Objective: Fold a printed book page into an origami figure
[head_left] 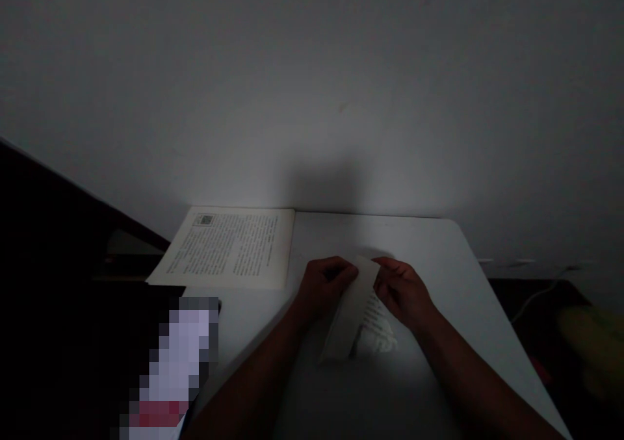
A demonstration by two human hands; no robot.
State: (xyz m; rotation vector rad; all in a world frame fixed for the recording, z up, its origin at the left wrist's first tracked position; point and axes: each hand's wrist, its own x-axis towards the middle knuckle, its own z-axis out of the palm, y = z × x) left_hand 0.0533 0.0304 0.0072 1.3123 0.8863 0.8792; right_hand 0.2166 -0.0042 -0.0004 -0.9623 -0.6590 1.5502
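Between my hands, above the white table, is a folded paper (351,307) with a plain pale face and a printed part on its right side. My left hand (322,286) is closed on the paper's upper left edge, thumb and fingers pinching it. At the upper right edge, my right hand (402,292) pinches the same paper with bent fingers. Dim light and shadow blur the paper's lower end, so its folds are hard to make out.
Printed pages (229,245) with a square code lie at the table's back left corner. A blurred-out bright screen (175,362) is at the left edge of the white table (414,235). A wall (312,89) stands behind; a pale cable (536,295) runs at right.
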